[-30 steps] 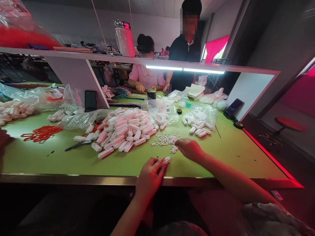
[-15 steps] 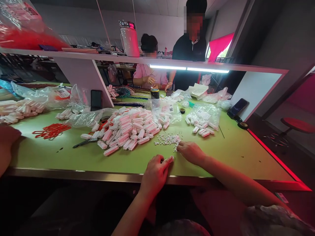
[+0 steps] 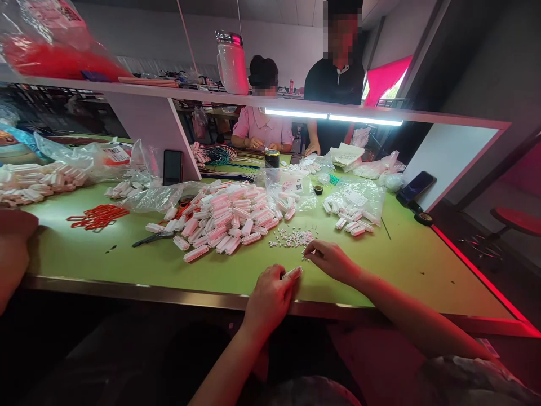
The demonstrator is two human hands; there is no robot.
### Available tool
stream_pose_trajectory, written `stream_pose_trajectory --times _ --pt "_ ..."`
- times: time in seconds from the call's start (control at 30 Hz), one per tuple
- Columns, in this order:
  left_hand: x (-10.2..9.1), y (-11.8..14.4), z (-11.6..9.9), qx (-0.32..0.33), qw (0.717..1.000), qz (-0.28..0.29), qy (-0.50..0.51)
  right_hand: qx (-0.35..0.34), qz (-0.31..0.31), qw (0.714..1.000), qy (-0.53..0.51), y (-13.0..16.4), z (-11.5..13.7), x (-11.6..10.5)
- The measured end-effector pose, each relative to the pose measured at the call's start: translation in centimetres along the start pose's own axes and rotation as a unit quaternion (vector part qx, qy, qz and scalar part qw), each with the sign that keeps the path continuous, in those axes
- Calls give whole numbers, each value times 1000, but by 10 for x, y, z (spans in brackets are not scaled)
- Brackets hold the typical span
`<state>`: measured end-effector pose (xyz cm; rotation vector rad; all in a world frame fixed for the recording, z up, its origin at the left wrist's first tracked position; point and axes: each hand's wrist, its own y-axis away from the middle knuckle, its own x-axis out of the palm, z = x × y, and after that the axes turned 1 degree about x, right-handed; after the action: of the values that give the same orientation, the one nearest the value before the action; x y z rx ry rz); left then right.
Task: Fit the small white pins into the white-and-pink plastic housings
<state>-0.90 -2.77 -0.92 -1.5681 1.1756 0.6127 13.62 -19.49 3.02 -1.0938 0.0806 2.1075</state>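
My left hand is closed round a small white plastic housing, whose end sticks out past the thumb and forefinger near the table's front edge. At the near right side of a scatter of tiny white pieces, my right hand has its thumb and fingertips pinched together. Whatever is between those fingertips is too small to make out. A large heap of white plastic housings lies beyond and to the left of both hands.
Black-handled pliers or snips and orange-red clips lie left of the heap. Clear bags of housings lie behind. A shelf with a lamp spans the table. Another person's arm reaches in at left; two people are opposite.
The view has shifted slightly, so the table scene sits a little further right. My right fingertips have stayed by the tiny pieces; my left hand keeps the housing, tilted slightly differently.
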Motion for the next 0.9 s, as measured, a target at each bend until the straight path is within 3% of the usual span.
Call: stream_pose_trajectory --times 0.2,0.43,0.9 --pt "-1 -1 -1 -8 1000 7 4 24 20 998 -54 4 12 4" --pt "6 1 2 -53 998 -16 13 -50 27 996 -72 6 10 14" --pt "0 1 -3 -64 997 7 33 -73 35 995 -61 9 3 25"
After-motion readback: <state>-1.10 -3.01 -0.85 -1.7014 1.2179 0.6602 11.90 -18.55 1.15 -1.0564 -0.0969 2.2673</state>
